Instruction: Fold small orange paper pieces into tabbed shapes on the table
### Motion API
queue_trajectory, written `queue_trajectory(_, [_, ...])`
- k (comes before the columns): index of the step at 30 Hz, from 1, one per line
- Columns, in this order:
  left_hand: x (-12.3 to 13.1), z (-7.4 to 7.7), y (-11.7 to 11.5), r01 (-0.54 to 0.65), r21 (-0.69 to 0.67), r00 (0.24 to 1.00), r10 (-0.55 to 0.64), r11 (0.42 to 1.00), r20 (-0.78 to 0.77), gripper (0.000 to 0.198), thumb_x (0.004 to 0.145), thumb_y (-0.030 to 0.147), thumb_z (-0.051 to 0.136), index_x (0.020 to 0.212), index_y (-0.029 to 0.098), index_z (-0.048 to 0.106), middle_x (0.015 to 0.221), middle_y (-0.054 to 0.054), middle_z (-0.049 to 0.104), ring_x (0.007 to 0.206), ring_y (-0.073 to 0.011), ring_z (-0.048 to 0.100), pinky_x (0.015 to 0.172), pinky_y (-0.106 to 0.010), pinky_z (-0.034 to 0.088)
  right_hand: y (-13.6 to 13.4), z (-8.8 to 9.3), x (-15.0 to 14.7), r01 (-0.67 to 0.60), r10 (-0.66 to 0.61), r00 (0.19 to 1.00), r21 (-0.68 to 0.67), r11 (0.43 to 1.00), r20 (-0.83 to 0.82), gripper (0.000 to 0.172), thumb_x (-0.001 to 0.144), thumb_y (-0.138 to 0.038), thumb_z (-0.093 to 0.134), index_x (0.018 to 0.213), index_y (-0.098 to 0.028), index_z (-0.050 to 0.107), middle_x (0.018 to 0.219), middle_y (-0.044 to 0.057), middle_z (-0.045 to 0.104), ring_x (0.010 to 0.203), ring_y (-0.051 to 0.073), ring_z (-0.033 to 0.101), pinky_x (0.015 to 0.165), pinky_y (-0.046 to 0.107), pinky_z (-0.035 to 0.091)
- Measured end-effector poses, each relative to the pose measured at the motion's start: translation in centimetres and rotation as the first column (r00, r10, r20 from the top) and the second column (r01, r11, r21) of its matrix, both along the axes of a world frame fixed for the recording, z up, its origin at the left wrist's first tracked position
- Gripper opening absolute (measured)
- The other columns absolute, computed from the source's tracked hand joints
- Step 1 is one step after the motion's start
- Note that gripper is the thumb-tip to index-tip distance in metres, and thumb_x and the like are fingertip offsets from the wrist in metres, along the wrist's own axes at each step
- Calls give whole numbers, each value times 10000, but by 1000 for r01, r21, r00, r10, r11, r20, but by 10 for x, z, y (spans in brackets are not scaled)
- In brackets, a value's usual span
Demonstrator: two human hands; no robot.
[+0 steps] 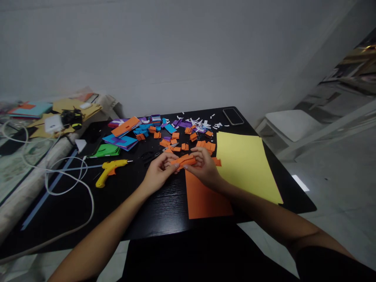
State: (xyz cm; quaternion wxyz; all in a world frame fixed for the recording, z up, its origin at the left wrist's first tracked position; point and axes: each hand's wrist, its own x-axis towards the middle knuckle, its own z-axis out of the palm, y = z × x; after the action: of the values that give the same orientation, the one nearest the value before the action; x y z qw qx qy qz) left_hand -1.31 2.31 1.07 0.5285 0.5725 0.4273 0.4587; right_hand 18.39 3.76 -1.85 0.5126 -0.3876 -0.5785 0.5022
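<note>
From where I stand, I see a narrow piece of orange paper [185, 160] held above the black table [164, 213], at the centre of the clock, if the person is at six. The paper is bright and folded along its length, with a raised crease, and it is slightly tilted, the right end a little higher. The left hand [160, 170] pinches the left end, its thumb on the near side and its fingers bent; the bare forearm runs from about seven o'clock. The right hand [206, 170] pinches the right end, also with the fingers curled, and its forearm runs from four o'clock, the wrist above a flat orange sheet [204, 201]. Yellow sheets [245, 164] lie at three o'clock, a yellow glue gun [108, 170] at nine, and small folded orange pieces [175, 135] at twelve.
</note>
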Motion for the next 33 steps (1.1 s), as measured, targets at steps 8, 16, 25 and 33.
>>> queue_trajectory(8, [-1, -5, -2, -22, 128, 980, 47, 991, -194, 206, 822, 285, 754, 983, 167, 704, 764, 5, 621, 651, -102, 545, 600, -208, 419, -4, 12, 4, -12, -53, 968, 255, 967, 247, 414, 780, -373, 847, 1125, -233, 666, 1159, 82, 704, 1119, 258, 662, 1007, 451, 527])
queue_trajectory(16, [-4, -5, -3, 43, 192, 951, 18, 980, -307, 177, 872, 296, 718, 1011, 187, 724, 825, -13, 671, 727, -126, 600, 678, -231, 470, -3, 9, 3, -79, 45, 975, 150, 985, 219, 176, 832, -262, 709, 1001, -212, 695, 1000, 56, 738, 960, 208, 697, 907, 384, 555])
queue_trajectory(25, [-2, -6, -1, -34, 209, 972, 81, 977, -221, 234, 860, 348, 751, 1024, 186, 714, 862, -21, 701, 743, -142, 632, 692, -249, 510, -2, 2, -1, -287, 296, 952, -113, 951, 73, 226, 794, -372, 758, 867, -189, 647, 729, -26, 628, 624, 111, 581, 621, 266, 502])
queue_trajectory(33, [-1, -1, -1, -66, 179, 977, 100, 982, -188, 205, 868, 370, 743, 960, 187, 751, 833, -22, 728, 739, -142, 637, 693, -245, 500, -4, 2, -1, -276, 282, 957, -78, 958, 72, 290, 783, -436, 781, 848, -199, 627, 763, -10, 654, 681, 133, 633, 696, 299, 558])
